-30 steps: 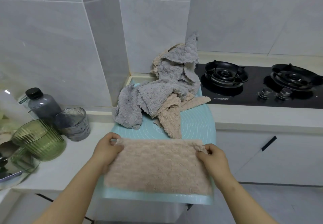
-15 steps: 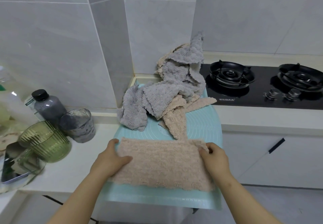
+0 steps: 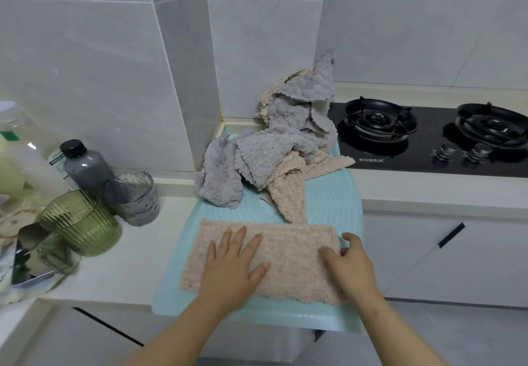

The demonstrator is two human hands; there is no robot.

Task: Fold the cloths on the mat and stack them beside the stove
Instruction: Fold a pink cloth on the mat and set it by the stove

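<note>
A beige cloth (image 3: 291, 254), folded into a wide rectangle, lies flat on the near part of the light blue mat (image 3: 334, 208). My left hand (image 3: 234, 265) presses on its left half with fingers spread and straight. At the cloth's right edge my right hand (image 3: 350, 262) rests with fingers loosely bent, the thumb out over the mat; whether it pinches the edge is unclear. A heap of grey and beige cloths (image 3: 285, 148) sits at the far end of the mat, against the wall corner. The black gas stove (image 3: 428, 140) is to the right of the heap.
On the counter to the left stand a green ribbed glass (image 3: 81, 222), a grey cup (image 3: 133, 198), a dark-capped bottle (image 3: 85, 165) and a larger plastic bottle (image 3: 20, 157). The mat's near edge overhangs the counter. White cabinet doors with a black handle (image 3: 451, 235) are below right.
My left hand let go of the cloth's top left corner and moved onto the cloth, now flat with fingers spread. The right hand stays at the right edge.
</note>
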